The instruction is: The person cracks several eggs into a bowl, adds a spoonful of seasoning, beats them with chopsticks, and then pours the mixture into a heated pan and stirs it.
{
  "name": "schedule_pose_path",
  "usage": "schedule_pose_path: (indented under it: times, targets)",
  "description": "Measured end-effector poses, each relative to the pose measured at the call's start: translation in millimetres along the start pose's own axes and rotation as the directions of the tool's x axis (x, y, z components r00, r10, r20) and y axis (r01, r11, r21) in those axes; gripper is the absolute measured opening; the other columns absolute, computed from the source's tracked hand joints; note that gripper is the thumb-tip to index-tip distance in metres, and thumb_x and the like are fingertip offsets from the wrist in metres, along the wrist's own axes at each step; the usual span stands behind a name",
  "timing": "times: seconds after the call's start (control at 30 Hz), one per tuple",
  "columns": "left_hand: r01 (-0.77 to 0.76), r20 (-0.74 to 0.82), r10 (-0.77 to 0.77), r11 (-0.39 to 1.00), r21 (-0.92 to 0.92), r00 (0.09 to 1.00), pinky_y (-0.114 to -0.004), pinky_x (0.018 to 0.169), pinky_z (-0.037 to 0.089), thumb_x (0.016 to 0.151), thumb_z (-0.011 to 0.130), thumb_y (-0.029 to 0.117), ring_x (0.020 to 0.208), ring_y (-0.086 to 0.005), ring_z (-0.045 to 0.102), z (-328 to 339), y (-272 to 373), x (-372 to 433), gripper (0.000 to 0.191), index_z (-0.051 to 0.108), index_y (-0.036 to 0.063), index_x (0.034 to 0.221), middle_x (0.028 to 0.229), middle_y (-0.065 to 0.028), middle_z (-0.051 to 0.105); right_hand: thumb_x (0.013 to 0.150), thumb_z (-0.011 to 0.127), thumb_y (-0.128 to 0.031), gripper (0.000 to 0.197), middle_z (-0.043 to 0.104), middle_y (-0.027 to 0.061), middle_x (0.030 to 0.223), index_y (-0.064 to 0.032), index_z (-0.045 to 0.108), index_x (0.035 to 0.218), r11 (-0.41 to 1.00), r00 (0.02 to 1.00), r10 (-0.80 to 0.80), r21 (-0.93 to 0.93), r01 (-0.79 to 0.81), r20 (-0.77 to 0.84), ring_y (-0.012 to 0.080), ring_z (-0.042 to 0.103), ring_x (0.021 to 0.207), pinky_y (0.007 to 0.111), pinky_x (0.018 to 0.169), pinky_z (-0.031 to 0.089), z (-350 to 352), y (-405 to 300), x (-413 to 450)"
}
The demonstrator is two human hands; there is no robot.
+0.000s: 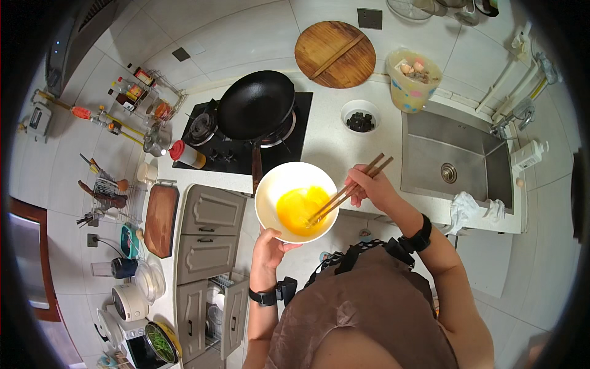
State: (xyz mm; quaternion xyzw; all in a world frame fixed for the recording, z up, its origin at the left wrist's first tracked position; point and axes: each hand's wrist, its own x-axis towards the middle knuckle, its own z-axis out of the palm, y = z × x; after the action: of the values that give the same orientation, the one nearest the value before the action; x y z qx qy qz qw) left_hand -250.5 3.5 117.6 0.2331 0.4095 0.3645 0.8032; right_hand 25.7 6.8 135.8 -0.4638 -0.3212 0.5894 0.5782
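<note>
My left hand [271,246] grips the lower rim of a white bowl [267,193], its thumb over the edge and the other fingers underneath. Yellow beaten egg [295,210] lies in the bowl, which is held in front of my body, off the counter. A pair of brown wooden chopsticks [339,198] is in my right hand [368,187], with the lower tips dipped in the egg. Just beyond the bowl, the wooden handle [256,168] of a black wok [256,106] points towards me. The wok sits tilted on the gas hob [302,124].
A small white bowl of dark cubes [359,122] stands between hob and steel sink [454,154]. Behind are a round wooden lid [335,54] and a bin holding eggshells [415,87]. At left are a chopping board [160,221] and an open cabinet drawer [233,318].
</note>
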Motion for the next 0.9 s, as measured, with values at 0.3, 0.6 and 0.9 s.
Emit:
schedule_pose_path:
  times: [0.3,0.6,0.9]
  targets:
    - [0.002,-0.023,-0.003,0.999,-0.054,1.0,-0.041,0.062,0.053,0.063,0.048,0.011,0.09,-0.033,0.054,-2,-2,-2,0.068,0.019,0.0085,0.124,0.113,-0.0171,0.041,0.082,0.045,-0.018,0.023,0.051,0.0063,0.051,-0.0001,0.051,0.069,0.985,0.988,-0.152,-0.089,0.149,-0.025,0.0121,0.052,0.039,0.021,0.035,0.042,-4,0,5]
    - [-0.021,-0.013,0.022,1.0,0.008,1.0,-0.042,0.062,0.053,0.062,0.048,0.011,0.09,-0.0332,0.054,1,-2,3,0.069,0.019,0.0092,0.124,0.114,-0.0168,0.041,0.081,0.046,-0.02,0.024,0.052,0.0067,0.052,-0.0016,0.052,0.068,0.995,0.996,0.071,-0.068,-0.068,0.045,0.0124,0.051,0.039,0.021,0.035,0.042,-4,-7,5]
    - [0.025,-0.001,-0.025,0.999,-0.032,1.0,-0.041,0.061,0.054,0.062,0.047,0.01,0.091,-0.0326,0.054,4,-1,4,0.069,0.018,0.0113,0.125,0.114,-0.0164,0.042,0.082,0.046,-0.019,0.023,0.052,0.0068,0.054,-0.0019,0.052,0.069,0.994,0.984,-0.106,-0.003,0.107,-0.14,0.0128,0.05,0.038,0.022,0.034,0.04,-11,5,7]
